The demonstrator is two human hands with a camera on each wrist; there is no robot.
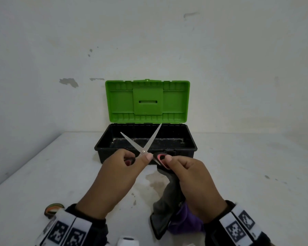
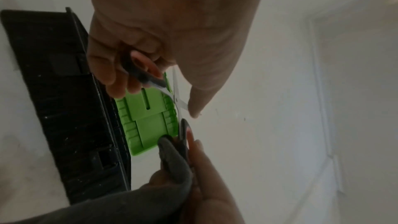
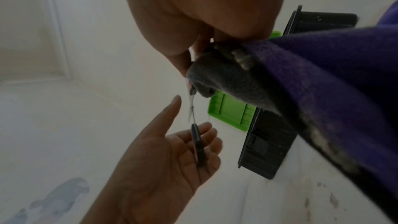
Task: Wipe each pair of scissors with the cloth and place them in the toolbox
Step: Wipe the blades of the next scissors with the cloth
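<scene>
L hand (image 1: 117,172) fingers curl round one scissors (image 1: 144,148) handle; R hand (image 1: 194,181) pinches other handle w/ cloth (image 1: 167,206) bunched in palm. Blades spread wide, held just in front of open toolbox (image 1: 146,137) on table (image 1: 247,174).

Right hand (image 3: 193,23) pinching grey-and-purple fleece cloth (image 3: 290,74) over one scissors handle, left hand (image 3: 172,156) cradling black-handled steel scissors (image 3: 197,140), green-lidded black plastic toolbox (image 3: 267,146) lying open behind

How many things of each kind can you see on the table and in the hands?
Scissors: 1, blades spread, held by both hands
Cloth: 1, grey and purple
Toolbox: 1, lid open
Tape roll: 1
White object, cut off at the bottom edge: 1
Total: 5
</scene>
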